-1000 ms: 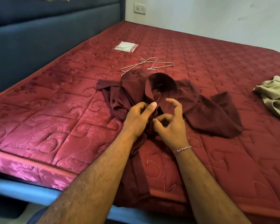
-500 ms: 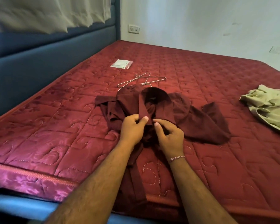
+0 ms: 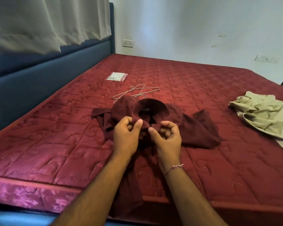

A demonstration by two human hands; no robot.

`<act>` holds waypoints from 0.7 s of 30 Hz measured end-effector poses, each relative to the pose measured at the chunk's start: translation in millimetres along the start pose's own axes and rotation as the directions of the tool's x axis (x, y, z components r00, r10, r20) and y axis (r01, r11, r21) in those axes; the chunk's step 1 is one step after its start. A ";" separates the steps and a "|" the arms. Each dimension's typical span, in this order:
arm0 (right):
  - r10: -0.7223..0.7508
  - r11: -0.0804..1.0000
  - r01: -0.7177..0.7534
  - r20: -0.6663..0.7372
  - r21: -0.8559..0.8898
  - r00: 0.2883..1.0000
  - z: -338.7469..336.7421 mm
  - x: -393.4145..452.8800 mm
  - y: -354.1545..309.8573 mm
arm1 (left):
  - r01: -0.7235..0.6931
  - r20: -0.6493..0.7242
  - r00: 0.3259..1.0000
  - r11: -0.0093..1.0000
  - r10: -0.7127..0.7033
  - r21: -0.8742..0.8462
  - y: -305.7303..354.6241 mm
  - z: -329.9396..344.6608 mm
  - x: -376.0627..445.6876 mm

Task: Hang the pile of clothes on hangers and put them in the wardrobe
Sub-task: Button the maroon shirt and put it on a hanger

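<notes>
While pinching maroon shirt (image 3: 193,128): both hands, fingers curled.

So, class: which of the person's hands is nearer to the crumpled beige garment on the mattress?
Right. The right hand grips the maroon shirt on the side facing the beige garment; the left hand is one hand farther away. Neither touches it.

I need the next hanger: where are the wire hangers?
The wire hangers lie on the mattress just beyond the maroon shirt's collar, near a small plastic packet.
</notes>
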State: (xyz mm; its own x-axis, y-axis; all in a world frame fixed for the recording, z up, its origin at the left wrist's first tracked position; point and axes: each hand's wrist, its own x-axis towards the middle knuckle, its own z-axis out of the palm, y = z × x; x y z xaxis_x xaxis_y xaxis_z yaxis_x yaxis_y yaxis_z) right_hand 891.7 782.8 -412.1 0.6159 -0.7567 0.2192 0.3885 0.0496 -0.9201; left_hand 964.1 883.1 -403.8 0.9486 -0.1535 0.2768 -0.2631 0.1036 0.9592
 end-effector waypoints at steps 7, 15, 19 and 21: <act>-0.069 0.986 0.048 -0.130 -0.157 0.989 -3.6 -39.9 7.3 | -0.077 0.012 0.997 0.992 0.076 0.103 -19.9 -12.1 -47.1; -0.087 0.952 0.043 -0.134 -0.303 0.987 -7.3 -44.6 20.0 | 0.006 -0.071 0.997 0.995 0.001 0.100 -29.0 -16.3 -50.4; -0.045 0.957 0.024 -0.064 -0.288 0.997 -11.2 -48.1 23.8 | -0.050 -0.072 0.995 0.974 0.067 0.222 -32.2 -15.4 -53.5; -0.014 0.965 0.002 -0.042 -0.260 0.999 -14.9 -47.9 24.5 | -0.073 -0.049 0.995 0.965 0.088 0.253 -29.6 -14.8 -55.2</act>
State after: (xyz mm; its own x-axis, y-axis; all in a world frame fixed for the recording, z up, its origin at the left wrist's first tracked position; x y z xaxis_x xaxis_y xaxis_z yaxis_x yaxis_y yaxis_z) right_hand 861.5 810.6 -450.0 0.5816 -0.7838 0.2180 0.1980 -0.1236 -0.9724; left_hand 922.1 903.0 -448.3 0.9293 -0.0953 0.3569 -0.3674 -0.1372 0.9199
